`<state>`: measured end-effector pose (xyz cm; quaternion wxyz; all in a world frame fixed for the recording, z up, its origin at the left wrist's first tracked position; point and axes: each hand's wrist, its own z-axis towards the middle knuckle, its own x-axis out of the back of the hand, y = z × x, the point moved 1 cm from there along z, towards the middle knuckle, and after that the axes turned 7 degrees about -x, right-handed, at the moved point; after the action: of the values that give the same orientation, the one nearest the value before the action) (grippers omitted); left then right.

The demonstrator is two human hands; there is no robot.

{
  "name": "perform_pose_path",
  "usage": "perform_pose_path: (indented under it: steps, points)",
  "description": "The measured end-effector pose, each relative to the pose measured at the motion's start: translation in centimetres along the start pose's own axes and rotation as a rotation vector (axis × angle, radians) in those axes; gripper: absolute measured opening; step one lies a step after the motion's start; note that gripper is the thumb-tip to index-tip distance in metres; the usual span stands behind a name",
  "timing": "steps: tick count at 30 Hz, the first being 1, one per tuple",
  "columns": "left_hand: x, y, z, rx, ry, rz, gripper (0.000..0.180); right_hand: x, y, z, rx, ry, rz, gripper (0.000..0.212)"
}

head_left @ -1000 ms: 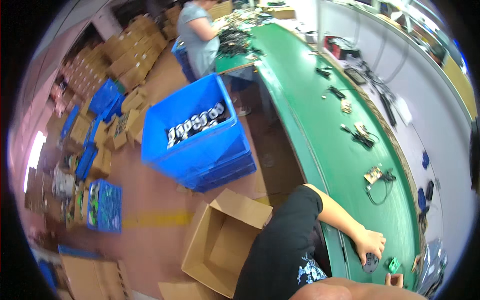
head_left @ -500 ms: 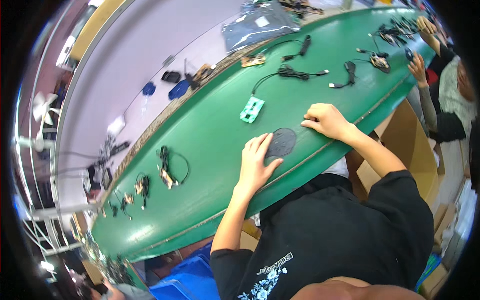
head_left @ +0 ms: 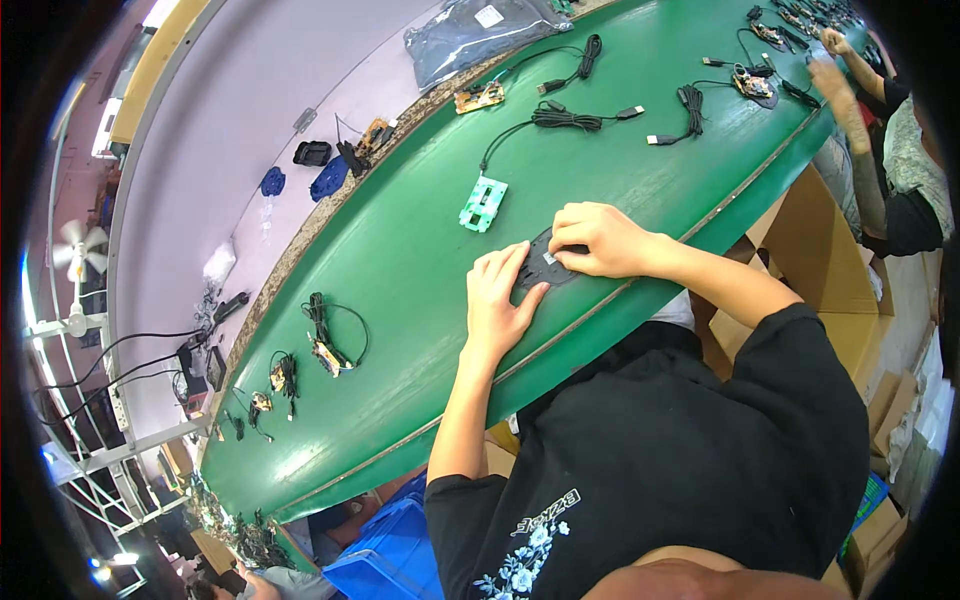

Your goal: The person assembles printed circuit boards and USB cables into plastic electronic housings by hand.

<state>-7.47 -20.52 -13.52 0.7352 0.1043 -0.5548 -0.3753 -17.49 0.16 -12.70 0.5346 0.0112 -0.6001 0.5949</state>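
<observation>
A dark, oval plastic plate (head_left: 537, 272) lies flat on the green work surface in front of me. My left hand (head_left: 494, 303) grips its left side, fingers along the far edge and thumb at the near edge. Over the plate's right part is my right hand (head_left: 598, 242), fingers curled and pinched together. At those fingertips a small pale square piece (head_left: 549, 258) shows against the plate; whether it is stuck down cannot be made out. Beyond my hands sits a light green rectangular fixture (head_left: 484, 204) with a black cable (head_left: 566, 118) running from it.
Coiled cables with small circuit boards (head_left: 327, 352) lie to the left. More cables (head_left: 690, 110) lie far right, near a co-worker's hand (head_left: 832, 82). A plastic bag (head_left: 480, 40) rests beyond the far edge. A blue crate (head_left: 390, 550) and cardboard box (head_left: 820, 240) stand below.
My right hand has moved left onto the plate, and a pale square piece now shows at its fingertips. My left hand stays at the plate's left side. The view has shifted slightly.
</observation>
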Motion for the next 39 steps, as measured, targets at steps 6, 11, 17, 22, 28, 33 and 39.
perform_pose_path:
  steps: [6, 11, 17, 22, 28, 33, 39]
  points:
    - [-0.2, 0.2, -0.3, 0.003, -0.019, -0.007, 0.069, -0.8, 0.2, 0.2, -0.034, -0.032, -0.070, 0.013]
    - [0.6, -1.8, 1.6, 0.101, 0.293, 0.077, 0.083, -0.3, 0.3, 0.1, -0.170, 0.029, 0.123, 0.015]
    - [2.8, -6.0, 7.4, 0.300, 0.072, 0.122, 0.077, 0.2, -0.8, 0.6, -0.285, 0.233, 0.305, 0.021]
    - [14.2, -4.3, 4.9, 0.387, 0.431, -0.399, 0.060, 2.7, -0.3, -0.7, -0.348, 0.364, 0.330, 0.017]
    - [19.5, -0.5, -1.8, 0.186, 0.780, -0.682, 0.047, 0.0, -2.6, 0.6, -0.259, 0.342, 0.396, 0.014]
    - [15.7, 1.5, -3.9, 0.032, 0.665, -0.402, 0.070, -2.8, -10.8, 4.4, 0.028, 0.104, 0.398, 0.039]
    - [11.3, 2.6, -3.6, 0.037, 0.555, -0.686, 0.090, -3.6, -12.8, 7.1, 0.137, 0.044, 0.615, 0.044]
